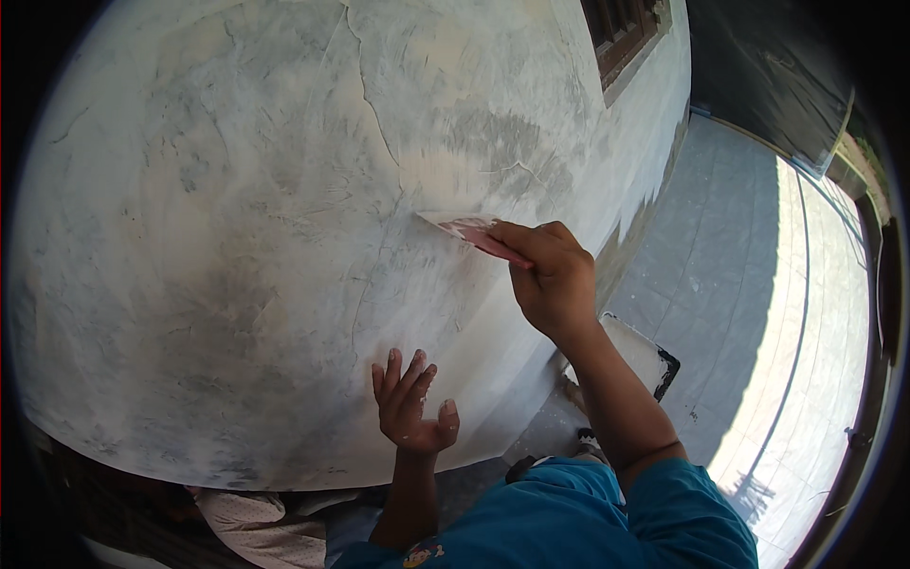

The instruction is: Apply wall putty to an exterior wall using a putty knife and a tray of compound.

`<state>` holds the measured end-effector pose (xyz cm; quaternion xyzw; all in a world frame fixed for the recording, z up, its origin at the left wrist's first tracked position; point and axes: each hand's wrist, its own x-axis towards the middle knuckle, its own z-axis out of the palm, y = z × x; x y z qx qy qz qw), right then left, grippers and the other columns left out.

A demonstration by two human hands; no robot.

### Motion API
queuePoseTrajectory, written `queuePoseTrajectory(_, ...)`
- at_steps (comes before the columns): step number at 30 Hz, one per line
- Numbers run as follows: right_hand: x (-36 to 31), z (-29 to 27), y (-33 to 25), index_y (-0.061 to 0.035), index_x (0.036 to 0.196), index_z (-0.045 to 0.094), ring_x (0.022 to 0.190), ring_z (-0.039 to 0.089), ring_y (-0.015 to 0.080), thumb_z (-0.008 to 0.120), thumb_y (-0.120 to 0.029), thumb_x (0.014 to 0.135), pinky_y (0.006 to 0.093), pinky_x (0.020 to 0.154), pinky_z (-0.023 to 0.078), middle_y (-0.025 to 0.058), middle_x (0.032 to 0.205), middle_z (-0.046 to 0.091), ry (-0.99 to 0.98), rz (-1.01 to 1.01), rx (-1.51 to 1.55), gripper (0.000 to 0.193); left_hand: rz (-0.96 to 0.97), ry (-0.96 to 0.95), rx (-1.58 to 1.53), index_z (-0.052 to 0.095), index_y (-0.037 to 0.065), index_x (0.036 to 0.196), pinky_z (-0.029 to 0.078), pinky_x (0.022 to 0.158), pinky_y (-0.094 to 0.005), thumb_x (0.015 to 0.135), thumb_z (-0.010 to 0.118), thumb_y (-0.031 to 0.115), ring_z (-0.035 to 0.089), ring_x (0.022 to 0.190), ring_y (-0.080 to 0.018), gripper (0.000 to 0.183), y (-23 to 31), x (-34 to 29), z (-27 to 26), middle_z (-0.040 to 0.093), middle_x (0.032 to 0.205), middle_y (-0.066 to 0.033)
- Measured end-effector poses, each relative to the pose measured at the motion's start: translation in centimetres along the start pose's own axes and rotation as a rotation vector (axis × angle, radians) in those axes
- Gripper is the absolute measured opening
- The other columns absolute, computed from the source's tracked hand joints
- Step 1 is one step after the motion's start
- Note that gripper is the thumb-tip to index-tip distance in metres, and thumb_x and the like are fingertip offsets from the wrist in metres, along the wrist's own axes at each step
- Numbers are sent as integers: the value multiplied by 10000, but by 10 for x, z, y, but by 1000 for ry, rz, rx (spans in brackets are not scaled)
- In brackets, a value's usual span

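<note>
My right hand [557,280] is closed around a red putty knife [485,239] smeared with white putty. The blade's left edge meets the pale plastered wall [256,228], just below the end of a long crack [365,90]. Lower down, my left hand [410,408] holds nothing; its fingers point up, the thumb stands apart, and white specks dot the fingertips. It is close to the wall, but I cannot tell whether the palm touches it. Grey patches and fine ridges mark the wall around the knife.
A barred brown window [630,33] opens in the wall at upper right. Behind my right forearm, a white tray [637,351] with a dark corner lies on the grey tiled floor [701,218]. Dotted light cloth [261,522] shows at lower left. Sunlight crosses the right-hand floor.
</note>
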<state>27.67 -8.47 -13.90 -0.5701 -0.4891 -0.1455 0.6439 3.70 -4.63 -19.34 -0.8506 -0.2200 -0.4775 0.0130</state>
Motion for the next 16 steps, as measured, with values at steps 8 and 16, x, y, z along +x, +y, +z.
queuePoseTrajectory(8, -55, 66, -12, -86, 1121, 705, 947, 664, 230, 681, 47, 670, 319, 790, 554, 88, 1131, 703, 31, -233, -185, 471, 37, 0, -48, 721, -10, 994, 252, 1164, -502, 820, 548, 337, 548, 1261, -388, 425, 2, -8, 0, 706, 1126, -169)
queuePoseTrajectory(16, 35, 12, -5, -103, 1085, 712, 900, 677, 250, 649, 67, 706, 321, 785, 554, 59, 1056, 729, 286, -116, -92, 420, 49, 32, -51, 717, -6, 1025, 242, 1171, -492, 835, 546, 345, 541, 1269, -385, 435, -4, -2, 6, 703, 1141, -160)
